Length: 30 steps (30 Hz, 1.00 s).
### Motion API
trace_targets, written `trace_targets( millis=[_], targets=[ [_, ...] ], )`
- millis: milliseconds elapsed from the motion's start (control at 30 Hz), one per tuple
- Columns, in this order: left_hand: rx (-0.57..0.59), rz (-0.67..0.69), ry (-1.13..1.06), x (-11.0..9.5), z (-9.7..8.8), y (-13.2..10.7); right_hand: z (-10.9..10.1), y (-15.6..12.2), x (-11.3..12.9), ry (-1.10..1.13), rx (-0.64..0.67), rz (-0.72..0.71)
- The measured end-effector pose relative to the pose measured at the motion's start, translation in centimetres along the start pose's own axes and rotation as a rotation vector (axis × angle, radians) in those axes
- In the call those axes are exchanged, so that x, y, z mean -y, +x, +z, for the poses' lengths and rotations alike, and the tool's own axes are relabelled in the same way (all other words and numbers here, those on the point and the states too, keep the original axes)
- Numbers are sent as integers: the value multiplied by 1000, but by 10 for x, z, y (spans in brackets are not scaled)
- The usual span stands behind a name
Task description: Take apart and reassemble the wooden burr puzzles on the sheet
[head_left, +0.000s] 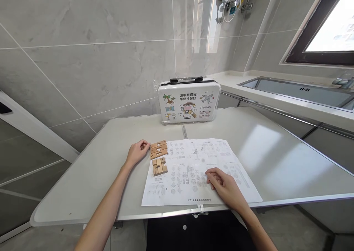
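My left hand (136, 153) rests on the table beside the left end of a row of notched wooden puzzle pieces (159, 153). Its fingers are curled in and its tip seems to touch the wood; nothing shows in its grasp. Just nearer to me, a second group of interlocking wooden pieces (157, 168) lies flat on the left part of a large printed sheet (190, 195). On the right part of that sheet lies my right hand (223, 184), fingers loosely bent and closed, with no object visible in them. Small line diagrams cover the paper, too fine to read.
A white travel case (174, 115) with cartoon prints and a black handle stands at the back of the folding table (74, 184). A tiled wall rises behind it. To the right are a counter (272, 94) with a sink (298, 90) and a window.
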<state>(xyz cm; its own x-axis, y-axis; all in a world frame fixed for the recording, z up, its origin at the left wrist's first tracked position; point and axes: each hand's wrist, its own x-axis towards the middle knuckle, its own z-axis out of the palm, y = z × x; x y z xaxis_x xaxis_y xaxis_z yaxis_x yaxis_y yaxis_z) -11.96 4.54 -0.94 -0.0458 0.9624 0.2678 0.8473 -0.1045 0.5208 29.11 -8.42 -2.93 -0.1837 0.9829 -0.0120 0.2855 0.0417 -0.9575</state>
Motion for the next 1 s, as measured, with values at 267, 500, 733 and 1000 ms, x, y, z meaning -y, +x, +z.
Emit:
trace_targets(
  millis=[267, 500, 733, 1000],
  targets=[
    [16, 38, 62, -2, 1, -2, -1, 0, 1, -25, 5, 11],
    [15, 50, 83, -3, 0, -2, -1, 0, 2, -21, 3, 5],
    [20, 56, 92, -1, 0, -2, -1, 0, 3, -26, -2, -10],
    [20, 58, 98, 0, 2, -2, -1, 0, 4, -32, -21, -33]
  ],
)
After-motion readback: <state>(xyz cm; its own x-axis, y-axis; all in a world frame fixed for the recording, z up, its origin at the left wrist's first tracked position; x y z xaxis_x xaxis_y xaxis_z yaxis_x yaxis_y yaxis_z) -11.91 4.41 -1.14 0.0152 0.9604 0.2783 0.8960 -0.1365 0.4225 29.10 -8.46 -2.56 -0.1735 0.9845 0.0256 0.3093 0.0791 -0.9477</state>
